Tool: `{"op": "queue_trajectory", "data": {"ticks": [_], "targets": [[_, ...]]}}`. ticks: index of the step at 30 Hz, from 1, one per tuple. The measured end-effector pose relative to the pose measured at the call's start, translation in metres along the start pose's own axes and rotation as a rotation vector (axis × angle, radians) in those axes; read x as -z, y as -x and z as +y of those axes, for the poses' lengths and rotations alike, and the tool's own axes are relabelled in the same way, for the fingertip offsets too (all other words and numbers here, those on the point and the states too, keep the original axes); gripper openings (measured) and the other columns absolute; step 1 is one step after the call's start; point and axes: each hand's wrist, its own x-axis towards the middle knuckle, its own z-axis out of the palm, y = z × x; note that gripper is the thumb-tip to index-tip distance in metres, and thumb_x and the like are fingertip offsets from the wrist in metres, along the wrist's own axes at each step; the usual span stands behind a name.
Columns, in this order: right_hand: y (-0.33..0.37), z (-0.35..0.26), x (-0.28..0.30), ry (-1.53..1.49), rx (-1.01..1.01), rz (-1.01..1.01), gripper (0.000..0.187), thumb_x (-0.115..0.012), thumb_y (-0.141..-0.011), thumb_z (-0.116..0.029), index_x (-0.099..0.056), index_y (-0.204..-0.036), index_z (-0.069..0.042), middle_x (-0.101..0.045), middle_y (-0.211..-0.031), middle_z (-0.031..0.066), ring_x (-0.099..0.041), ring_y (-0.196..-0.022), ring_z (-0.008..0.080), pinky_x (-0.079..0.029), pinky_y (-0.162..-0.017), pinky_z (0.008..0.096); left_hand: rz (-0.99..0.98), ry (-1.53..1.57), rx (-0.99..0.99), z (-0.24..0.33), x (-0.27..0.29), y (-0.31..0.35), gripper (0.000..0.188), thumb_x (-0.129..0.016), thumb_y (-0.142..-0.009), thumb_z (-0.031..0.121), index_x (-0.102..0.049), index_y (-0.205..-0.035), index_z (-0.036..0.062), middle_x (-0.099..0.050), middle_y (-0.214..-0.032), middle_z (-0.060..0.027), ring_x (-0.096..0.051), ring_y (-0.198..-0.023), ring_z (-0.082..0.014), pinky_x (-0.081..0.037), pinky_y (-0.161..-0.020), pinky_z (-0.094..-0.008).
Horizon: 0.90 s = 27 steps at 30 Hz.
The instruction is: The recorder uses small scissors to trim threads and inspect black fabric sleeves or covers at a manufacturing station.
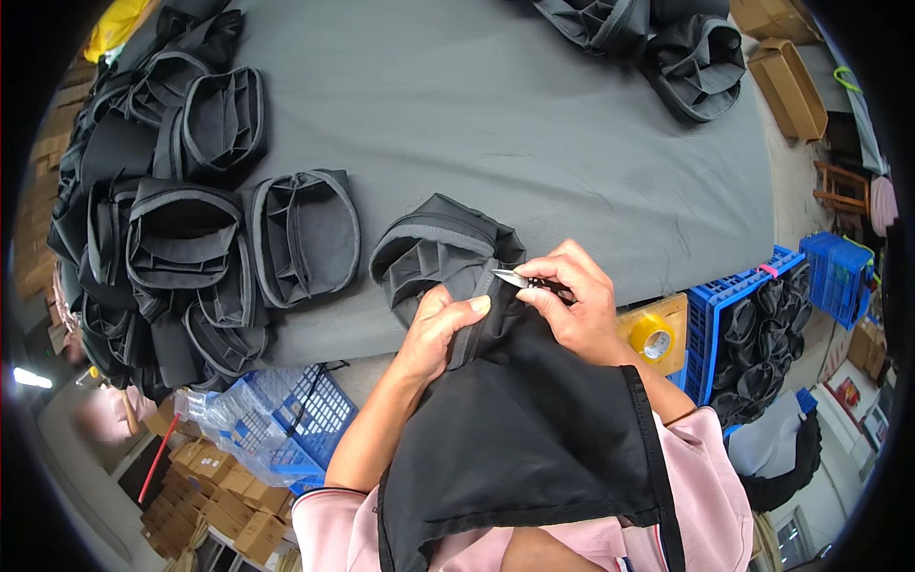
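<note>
My left hand (440,329) pinches the edge of a black fabric bag piece (515,429) that drapes from the table edge down over my lap. My right hand (577,305) holds small metal thread snips (515,278), their tips pointing left at the fabric seam just above my left fingers. The upper part of the same bag (434,250), with grey piping and inner pockets, lies on the grey table cover (534,133).
A heap of finished black bags (181,219) fills the table's left side; more bags (667,43) lie at the far right. A blue crate (286,419) stands lower left, another blue crate with bags (753,334) at right, beside a yellow tape roll (653,336). Cardboard boxes (786,86) stand at the upper right.
</note>
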Motion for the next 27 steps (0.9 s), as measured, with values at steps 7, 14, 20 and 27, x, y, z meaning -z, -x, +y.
{"op": "queue_trajectory", "data": {"ticks": [7, 14, 20, 27], "targets": [[0.003, -0.006, 0.004, 0.05, 0.035, -0.001, 0.018, -0.066, -0.072, 0.001, -0.063, -0.089, -0.001, -0.054, -0.078, 0.0045, -0.054, -0.065, 0.0133, -0.045, -0.06, 0.0254, -0.112, -0.053, -0.015, 0.001, 0.004, -0.002, 0.024, -0.062, -0.079, 0.015, -0.051, -0.059, 0.008, -0.049, -0.061, 0.0052, -0.042, -0.053, -0.0019, -0.034, -0.049, -0.0197], [0.002, -0.012, 0.009, -0.158, -0.072, 0.102, 0.022, -0.068, -0.072, 0.001, -0.06, -0.093, 0.0, -0.049, -0.085, 0.0048, -0.052, -0.069, 0.01, -0.043, -0.06, 0.0216, 0.094, 0.24, -0.114, 0.025, -0.021, -0.012, 0.01, -0.059, -0.082, 0.013, -0.06, -0.082, 0.0028, -0.062, -0.085, -0.0029, -0.056, -0.082, -0.009, -0.043, -0.077, -0.0249], [0.0, 0.004, -0.007, -0.069, -0.015, 0.084, 0.039, -0.076, -0.065, -0.004, -0.054, -0.097, -0.005, -0.043, -0.077, 0.0027, -0.041, -0.063, 0.0119, -0.039, -0.057, 0.0231, 0.043, 0.704, -0.138, 0.05, -0.015, -0.071, 0.035, -0.036, -0.096, 0.032, -0.052, -0.107, 0.0034, -0.059, -0.109, -0.0103, -0.054, -0.104, -0.0236, -0.039, -0.096, -0.0385], [-0.036, 0.028, -0.003, -0.063, 0.03, 0.253, 0.035, -0.075, -0.063, -0.001, -0.054, -0.092, -0.003, -0.045, -0.078, 0.0034, -0.045, -0.062, 0.0124, -0.04, -0.056, 0.0227, 0.108, 0.586, -0.173, 0.043, -0.014, -0.084, 0.045, -0.038, -0.094, 0.046, -0.048, -0.111, 0.006, -0.051, -0.111, -0.0055, -0.048, -0.102, -0.0192, -0.036, -0.094, -0.038]]}}
